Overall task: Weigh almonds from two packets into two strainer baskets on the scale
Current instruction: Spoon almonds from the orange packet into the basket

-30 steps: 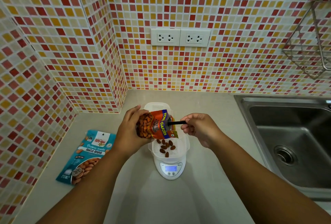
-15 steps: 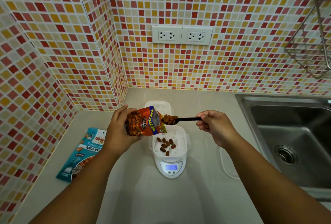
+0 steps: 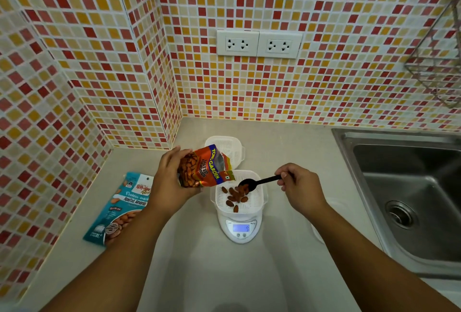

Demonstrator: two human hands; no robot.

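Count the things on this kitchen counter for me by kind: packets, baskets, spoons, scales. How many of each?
Almond packets: 2, orange foil packet, teal foil packet
White plastic strainer baskets: 2, on the scale, behind it
Black plastic spoon: 1
White digital scale: 1
Total: 6

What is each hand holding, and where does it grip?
Left hand grips the orange almond packet around its lower body. Right hand pinches the black spoon by its handle end.
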